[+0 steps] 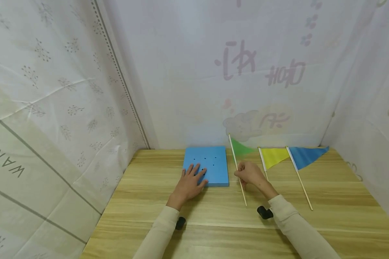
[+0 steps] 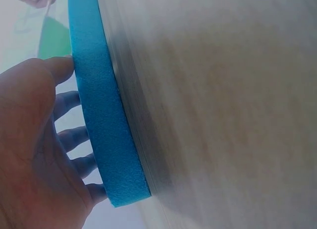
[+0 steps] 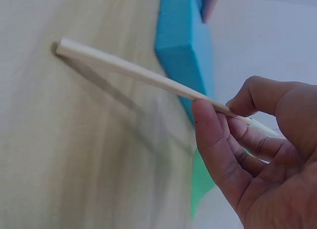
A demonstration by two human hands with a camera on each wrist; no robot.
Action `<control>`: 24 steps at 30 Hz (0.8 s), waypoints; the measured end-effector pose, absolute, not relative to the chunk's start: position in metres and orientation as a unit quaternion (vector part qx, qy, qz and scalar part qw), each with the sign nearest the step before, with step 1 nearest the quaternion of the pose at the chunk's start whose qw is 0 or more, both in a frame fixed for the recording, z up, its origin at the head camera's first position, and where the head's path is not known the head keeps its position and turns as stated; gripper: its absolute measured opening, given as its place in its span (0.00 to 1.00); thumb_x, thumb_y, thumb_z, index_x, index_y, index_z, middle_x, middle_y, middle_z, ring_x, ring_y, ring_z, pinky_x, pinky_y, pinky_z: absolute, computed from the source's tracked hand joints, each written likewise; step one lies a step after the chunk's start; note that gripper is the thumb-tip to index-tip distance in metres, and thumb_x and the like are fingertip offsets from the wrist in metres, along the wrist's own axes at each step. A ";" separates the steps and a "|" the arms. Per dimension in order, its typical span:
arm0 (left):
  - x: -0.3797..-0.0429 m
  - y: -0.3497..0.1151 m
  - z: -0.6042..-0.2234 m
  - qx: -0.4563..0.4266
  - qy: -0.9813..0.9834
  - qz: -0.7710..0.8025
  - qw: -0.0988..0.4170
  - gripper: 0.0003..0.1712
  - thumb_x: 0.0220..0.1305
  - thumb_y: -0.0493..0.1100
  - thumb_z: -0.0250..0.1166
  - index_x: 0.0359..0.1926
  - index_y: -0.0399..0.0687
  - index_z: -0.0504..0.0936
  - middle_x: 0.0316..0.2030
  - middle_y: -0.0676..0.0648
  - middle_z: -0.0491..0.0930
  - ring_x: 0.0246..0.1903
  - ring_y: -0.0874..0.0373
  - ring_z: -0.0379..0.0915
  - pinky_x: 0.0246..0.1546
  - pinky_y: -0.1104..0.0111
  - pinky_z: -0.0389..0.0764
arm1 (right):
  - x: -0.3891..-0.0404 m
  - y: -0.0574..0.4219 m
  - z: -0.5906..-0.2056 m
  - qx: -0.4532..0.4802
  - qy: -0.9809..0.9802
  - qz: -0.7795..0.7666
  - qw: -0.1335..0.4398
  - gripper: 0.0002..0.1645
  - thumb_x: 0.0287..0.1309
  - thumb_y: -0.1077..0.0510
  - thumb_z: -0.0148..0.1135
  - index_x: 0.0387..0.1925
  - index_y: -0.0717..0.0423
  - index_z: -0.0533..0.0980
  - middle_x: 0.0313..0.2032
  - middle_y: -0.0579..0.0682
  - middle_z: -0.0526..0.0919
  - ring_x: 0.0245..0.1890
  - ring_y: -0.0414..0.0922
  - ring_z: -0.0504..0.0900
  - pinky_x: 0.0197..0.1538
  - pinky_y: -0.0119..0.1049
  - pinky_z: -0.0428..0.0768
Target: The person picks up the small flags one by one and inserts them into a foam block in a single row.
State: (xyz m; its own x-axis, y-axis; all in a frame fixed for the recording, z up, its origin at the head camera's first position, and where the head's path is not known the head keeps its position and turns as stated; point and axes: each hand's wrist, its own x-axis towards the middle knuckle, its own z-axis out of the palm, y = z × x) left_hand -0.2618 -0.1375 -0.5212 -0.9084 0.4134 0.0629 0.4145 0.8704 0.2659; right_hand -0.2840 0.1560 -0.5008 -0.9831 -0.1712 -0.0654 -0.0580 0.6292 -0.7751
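Note:
My left hand (image 1: 190,183) rests with spread fingers on a blue foam block (image 1: 218,174) whose top has several small dark holes. In the left wrist view its fingertips press the top near the block's edge. To the right of the block, my right hand (image 1: 251,173) pinches the wooden stick of a green pennant flag (image 1: 241,147). The stick (image 3: 124,68) slants in the right wrist view, its bare lower end close over the table and its shadow beside it. The green cloth points right, past the hand.
Right of my right hand lie a yellow flag (image 1: 273,157), its stick partly behind the hand, and a blue flag (image 1: 308,156), both on the wooden table (image 1: 220,233). Patterned curtains (image 1: 188,72) hang behind and at both sides.

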 end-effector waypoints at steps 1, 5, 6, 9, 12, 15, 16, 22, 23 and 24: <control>-0.262 -0.137 -0.521 -0.214 -0.967 -0.140 0.003 0.34 0.82 0.59 0.56 0.81 0.55 0.68 0.83 0.39 0.57 0.83 0.34 0.48 0.80 0.33 0.52 | -0.284 0.156 -0.498 -0.066 0.896 -0.435 0.066 0.09 0.64 0.62 0.63 0.27 0.58 0.76 0.18 0.51 0.82 0.16 0.47 0.86 0.26 0.40 0.87; -0.262 -0.138 -0.521 -0.212 -0.967 -0.144 0.003 0.34 0.83 0.59 0.56 0.81 0.54 0.68 0.83 0.39 0.57 0.84 0.34 0.48 0.80 0.34 0.52 | -0.287 0.154 -0.490 -0.068 0.883 -0.461 0.057 0.08 0.66 0.64 0.62 0.29 0.61 0.76 0.23 0.53 0.84 0.21 0.47 0.88 0.32 0.46 0.91; -0.262 -0.138 -0.521 -0.212 -0.966 -0.145 0.003 0.34 0.82 0.58 0.56 0.81 0.54 0.68 0.83 0.39 0.57 0.83 0.34 0.48 0.80 0.33 0.51 | -0.288 0.154 -0.489 -0.072 0.882 -0.463 0.052 0.08 0.66 0.64 0.62 0.30 0.61 0.77 0.24 0.54 0.84 0.22 0.48 0.89 0.33 0.47 0.92; -0.262 -0.137 -0.521 -0.215 -0.966 -0.143 0.002 0.34 0.82 0.58 0.57 0.81 0.53 0.68 0.83 0.38 0.58 0.83 0.33 0.48 0.80 0.33 0.52 | -0.290 0.153 -0.485 -0.075 0.882 -0.463 0.037 0.08 0.68 0.63 0.63 0.31 0.61 0.77 0.26 0.55 0.85 0.26 0.52 0.91 0.35 0.47 0.92; -0.261 -0.138 -0.521 -0.213 -0.966 -0.143 0.002 0.34 0.82 0.58 0.57 0.81 0.53 0.68 0.83 0.38 0.57 0.83 0.33 0.48 0.80 0.33 0.52 | -0.292 0.151 -0.479 -0.083 0.883 -0.462 0.021 0.07 0.69 0.62 0.62 0.34 0.62 0.78 0.29 0.56 0.86 0.27 0.52 0.92 0.38 0.50 0.92; -0.260 -0.138 -0.521 -0.211 -0.967 -0.145 -0.003 0.34 0.83 0.59 0.55 0.82 0.55 0.67 0.84 0.39 0.57 0.84 0.34 0.47 0.81 0.33 0.51 | -0.295 0.150 -0.474 -0.087 0.882 -0.463 0.005 0.07 0.69 0.62 0.62 0.34 0.62 0.78 0.31 0.59 0.87 0.26 0.49 0.91 0.37 0.48 0.92; -0.260 -0.138 -0.521 -0.211 -0.967 -0.143 -0.005 0.34 0.83 0.60 0.55 0.82 0.55 0.67 0.84 0.40 0.56 0.84 0.34 0.46 0.81 0.34 0.51 | -0.296 0.149 -0.472 -0.091 0.882 -0.463 0.000 0.06 0.69 0.63 0.62 0.35 0.62 0.78 0.32 0.60 0.87 0.26 0.48 0.91 0.37 0.47 0.92; -0.259 -0.138 -0.521 -0.208 -0.967 -0.147 -0.008 0.34 0.83 0.60 0.55 0.82 0.56 0.66 0.84 0.40 0.56 0.84 0.35 0.45 0.81 0.34 0.50 | -0.303 0.142 -0.463 -0.106 0.880 -0.463 -0.021 0.06 0.70 0.63 0.62 0.35 0.61 0.77 0.31 0.57 0.86 0.27 0.47 0.91 0.35 0.42 0.91; -0.259 -0.138 -0.521 -0.208 -0.967 -0.148 -0.006 0.34 0.83 0.60 0.55 0.82 0.56 0.66 0.84 0.40 0.56 0.84 0.35 0.45 0.81 0.34 0.50 | -0.304 0.141 -0.461 -0.107 0.879 -0.463 -0.023 0.06 0.70 0.62 0.62 0.35 0.61 0.76 0.31 0.56 0.86 0.27 0.46 0.91 0.36 0.43 0.92; -0.259 -0.138 -0.521 -0.209 -0.967 -0.148 -0.002 0.34 0.83 0.60 0.55 0.82 0.56 0.67 0.84 0.40 0.56 0.84 0.35 0.46 0.81 0.34 0.50 | -0.305 0.139 -0.459 -0.108 0.879 -0.463 -0.027 0.06 0.70 0.62 0.62 0.36 0.61 0.76 0.31 0.56 0.85 0.27 0.47 0.91 0.36 0.44 0.92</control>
